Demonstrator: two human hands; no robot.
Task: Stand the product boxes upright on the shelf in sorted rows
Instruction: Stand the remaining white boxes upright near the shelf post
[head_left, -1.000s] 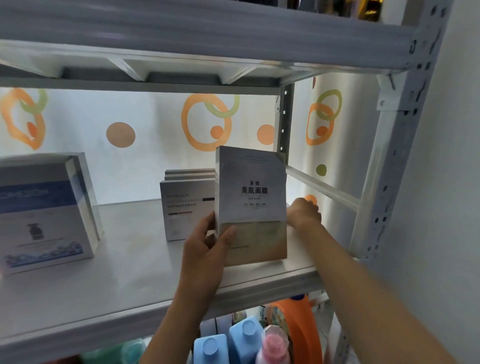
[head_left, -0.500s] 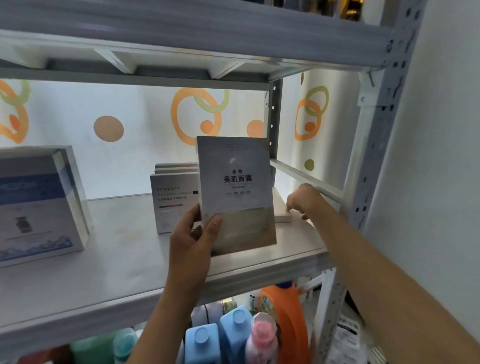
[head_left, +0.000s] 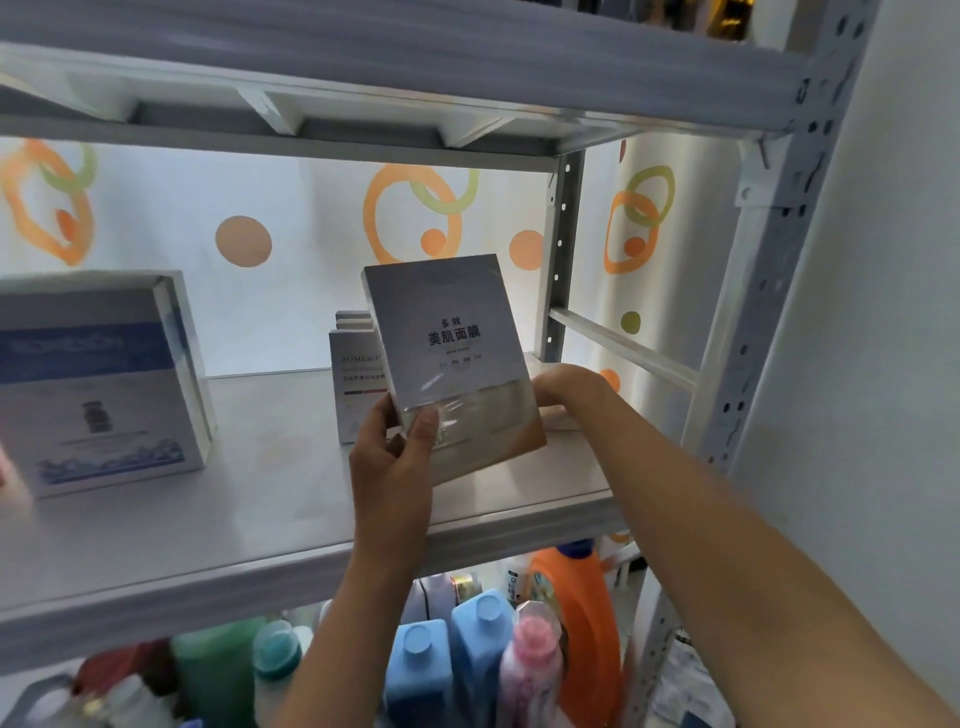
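My left hand (head_left: 393, 460) grips a grey and beige face-mask box (head_left: 449, 358) by its lower left corner. The box is held above the shelf (head_left: 260, 499), with its top tilted to the left. Behind it stands a short row of upright white boxes (head_left: 356, 382). My right hand (head_left: 569, 387) reaches in from the right, and its fingers are hidden behind the held box. It is over a flat-lying box (head_left: 560, 418) at the shelf's right end. Whether it grips that box cannot be seen.
A large blue and white box (head_left: 104, 387) stands upright at the left of the shelf. The upper shelf (head_left: 363, 67) hangs close overhead, and a grey upright post (head_left: 769, 291) bounds the right side. Below stand blue bottles (head_left: 447, 660), a pink one and an orange jug (head_left: 587, 618).
The box in my left hand has tilted to the left. My right hand has moved left along the shelf's right end, and its fingers are now behind the held box.
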